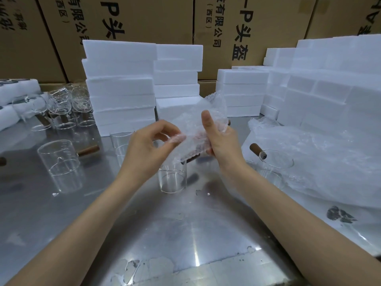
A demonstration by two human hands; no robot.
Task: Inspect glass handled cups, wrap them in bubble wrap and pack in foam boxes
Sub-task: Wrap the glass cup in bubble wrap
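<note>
Big brown cardboard boxes [132, 19] far behind the white foam, black print running sideways, "有限公司" and "(西区)" in small letters, big "-P头" on one box, "-P头盔" on the next box [253, 23], other print cut off

Glossy metal table [185, 234]; matt foam boxes [119, 87].

Above a metal table [185, 234], the right hand [221, 141] grips a cup bundled in bubble wrap [198, 124], thumb upright against it, while the left hand [148, 145] pinches the wrap's edge. Bare glass cups [59, 164] with brown handles stand around, one directly below the hands. Stacked white foam boxes [121, 87] stand behind, before cardboard cartons [132, 19].
</note>
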